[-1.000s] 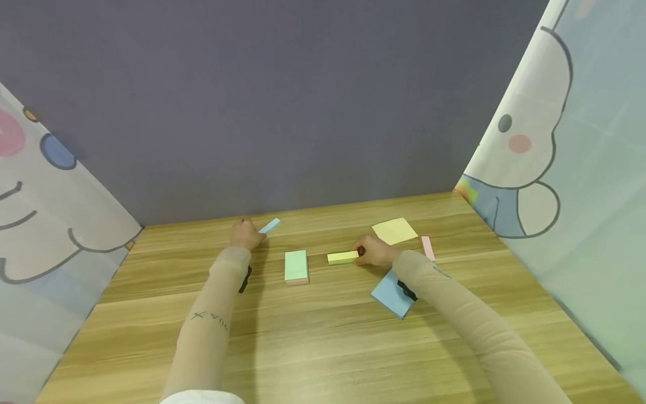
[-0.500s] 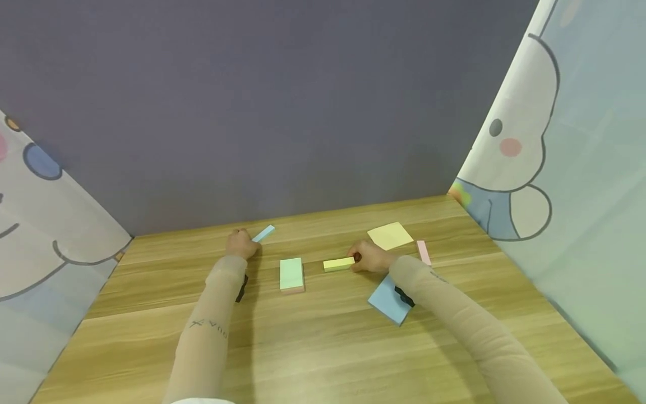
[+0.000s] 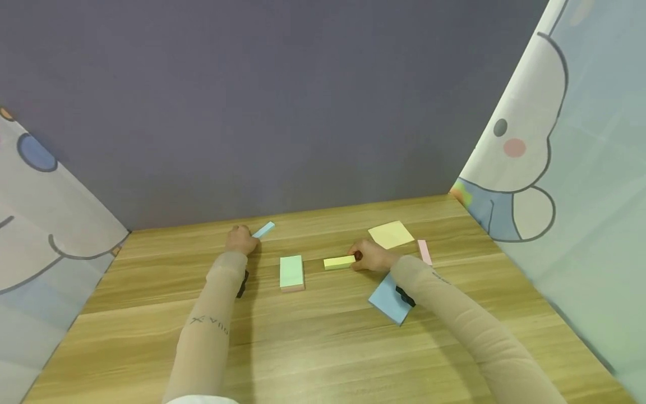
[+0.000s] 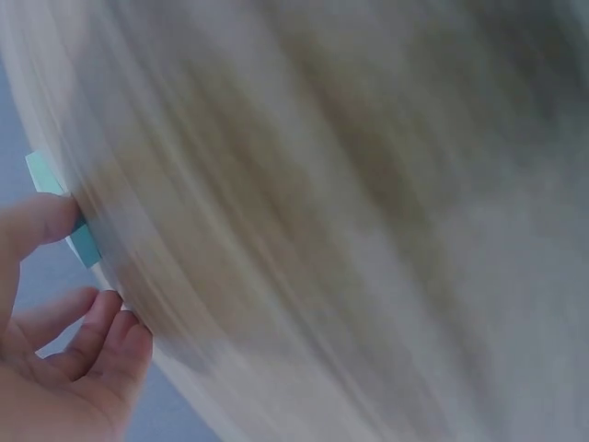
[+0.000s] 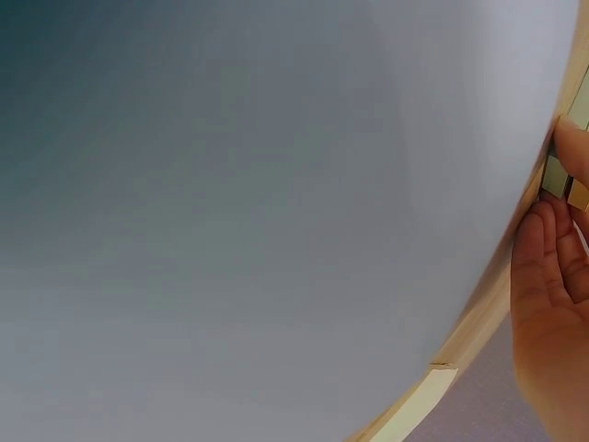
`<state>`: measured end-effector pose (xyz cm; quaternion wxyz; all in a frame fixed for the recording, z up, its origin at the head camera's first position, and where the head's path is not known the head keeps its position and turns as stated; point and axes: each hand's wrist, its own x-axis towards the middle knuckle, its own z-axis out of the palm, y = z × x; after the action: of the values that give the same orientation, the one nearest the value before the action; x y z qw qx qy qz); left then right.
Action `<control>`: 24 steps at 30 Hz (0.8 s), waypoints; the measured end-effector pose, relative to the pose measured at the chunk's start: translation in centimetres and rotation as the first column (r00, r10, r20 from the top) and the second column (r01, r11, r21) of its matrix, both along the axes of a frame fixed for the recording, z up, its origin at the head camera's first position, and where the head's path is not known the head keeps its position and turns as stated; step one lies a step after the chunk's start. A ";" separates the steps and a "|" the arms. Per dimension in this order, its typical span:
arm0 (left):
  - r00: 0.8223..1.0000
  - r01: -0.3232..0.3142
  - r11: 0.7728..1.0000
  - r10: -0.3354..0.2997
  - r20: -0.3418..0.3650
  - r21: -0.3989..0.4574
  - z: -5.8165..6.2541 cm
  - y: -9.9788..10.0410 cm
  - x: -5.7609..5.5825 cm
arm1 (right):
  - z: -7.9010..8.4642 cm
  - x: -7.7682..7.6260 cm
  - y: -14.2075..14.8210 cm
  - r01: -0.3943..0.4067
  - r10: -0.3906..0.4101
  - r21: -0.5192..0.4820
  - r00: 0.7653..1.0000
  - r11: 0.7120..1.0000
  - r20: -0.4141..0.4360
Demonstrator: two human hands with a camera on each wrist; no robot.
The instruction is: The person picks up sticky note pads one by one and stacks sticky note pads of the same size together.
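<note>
Since a second ago we find only the head view itself shifted, its contents sliding slightly toward seven o'clock; the layout otherwise holds the same. Largest is the grey wall (image 3: 303, 112), toward twelve o'clock, then the wood-grain table (image 3: 323, 348) below it, and the cartoon panel (image 3: 530, 140) toward two o'clock. Two beige sleeves (image 3: 204, 336) come in from six o'clock. At the end of the one nearer four o'clock, the right hand (image 3: 370, 256) pinches the end of a yellow strip (image 3: 338, 262), which sticks out from its fingertips toward nine o'clock. The left hand (image 3: 241, 240) has its thumb against a light-blue strip (image 3: 264, 229), which runs out toward two o'clock; its other fingers are loosely bent, with a gap between them and the thumb. Among the other papers, a blue pad (image 3: 388, 300) lies at the right hand's five o'clock, partly under the forearm, and a pale-yellow sheet (image 3: 391, 234) near its one o'clock. We see a green pad (image 3: 291, 272) at the left hand's four o'clock, and a small pink strip (image 3: 424, 252) at the right hand's three.
</note>
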<state>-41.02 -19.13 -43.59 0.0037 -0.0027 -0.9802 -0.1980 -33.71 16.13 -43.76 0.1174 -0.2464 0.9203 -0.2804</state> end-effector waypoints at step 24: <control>0.999 0.012 1.000 -0.012 -0.035 -0.004 0.3 0.5 0.4 | -0.3 0.0 0.3 0.002 -0.002 -0.008 1.000 1.000 0.008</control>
<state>-40.59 -18.66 -43.30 0.0197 -0.0121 -0.9803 -0.1963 -33.74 16.38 -44.05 0.1196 -0.2447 0.9190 -0.2851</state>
